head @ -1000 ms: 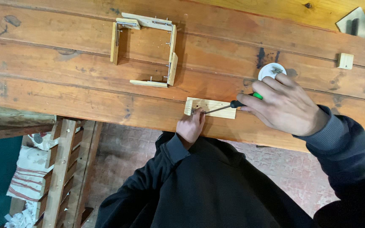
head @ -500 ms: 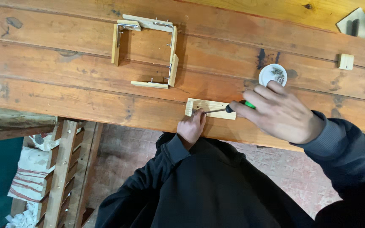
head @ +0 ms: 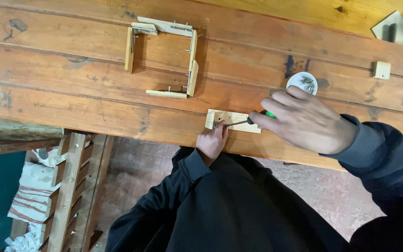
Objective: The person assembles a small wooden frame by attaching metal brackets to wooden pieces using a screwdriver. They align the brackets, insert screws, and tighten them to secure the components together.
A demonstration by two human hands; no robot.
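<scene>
right hand (head: 311, 122): wrapped round a green-handled screwdriver (head: 246, 122), handle mostly hidden
left hand (head: 212, 140): pinching small wood block (head: 232, 121) at bench (head: 71, 98) edge, fingertips hidden
screw tub (head: 302, 82): 12 o'clock of knuckles, half covered

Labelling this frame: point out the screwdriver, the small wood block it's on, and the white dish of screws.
screwdriver (head: 237, 123), head view, on the metal shaft just ahead of the right hand.
small wood block (head: 232, 117), head view, on its bare top face.
white dish (head: 296, 83), head view, on its left rim.
</scene>
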